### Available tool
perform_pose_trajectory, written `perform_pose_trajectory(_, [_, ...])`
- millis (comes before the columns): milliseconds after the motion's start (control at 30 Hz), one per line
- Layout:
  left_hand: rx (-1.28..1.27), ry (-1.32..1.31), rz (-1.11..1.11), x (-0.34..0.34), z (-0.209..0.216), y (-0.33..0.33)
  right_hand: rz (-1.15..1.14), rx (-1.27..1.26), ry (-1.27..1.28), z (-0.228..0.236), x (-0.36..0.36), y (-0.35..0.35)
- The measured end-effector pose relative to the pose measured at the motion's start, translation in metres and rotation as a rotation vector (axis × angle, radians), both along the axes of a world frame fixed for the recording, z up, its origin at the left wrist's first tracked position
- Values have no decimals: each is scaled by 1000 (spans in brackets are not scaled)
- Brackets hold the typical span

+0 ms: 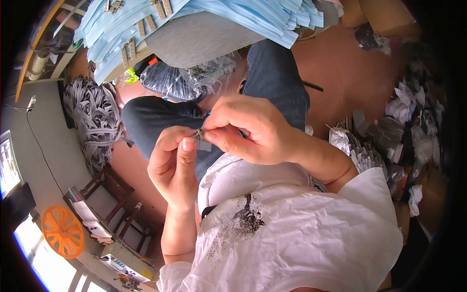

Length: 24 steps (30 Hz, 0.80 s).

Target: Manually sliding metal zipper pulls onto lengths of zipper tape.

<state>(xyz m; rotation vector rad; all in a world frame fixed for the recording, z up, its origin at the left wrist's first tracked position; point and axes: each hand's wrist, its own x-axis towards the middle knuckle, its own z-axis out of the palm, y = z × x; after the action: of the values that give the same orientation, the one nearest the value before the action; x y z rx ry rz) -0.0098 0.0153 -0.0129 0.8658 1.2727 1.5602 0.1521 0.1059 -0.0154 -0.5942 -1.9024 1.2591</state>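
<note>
Both hands meet above my lap. My left hand (175, 163) pinches a small dull metal piece (198, 134) between thumb and forefinger; its exact kind is too small to make out. From the other side, the thumb and fingertips of my right hand (255, 129) close on the same piece. A short pale grey tab (204, 145) hangs just under the fingertips. Ahead of my knees, long light blue strips (233, 17) lie in layers on a work surface. Several small beige, clip-like pieces (141, 27) rest on those strips.
A grey padded edge (199, 39) faces my knees, with a clear plastic bag (185, 78) below. Grey straps (92, 117) are heaped at left, near a dark wooden stool (109, 190) and an orange wheel (63, 232). Scraps and plastic (399, 131) pile up at right.
</note>
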Motion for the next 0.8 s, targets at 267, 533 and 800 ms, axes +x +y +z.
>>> perform_pose_trajectory(267, [81, 173, -43, 0, 3, 4, 51, 203, -68, 3, -5, 3])
perform_pose_trajectory(533, [51, -108, -63, 5, 4, -3, 48, 358, -63, 3, -14, -3])
perform_pose_trajectory(800, [-97, -572, 45, 21, 20, -3, -63, 542, 34, -4, -25, -5])
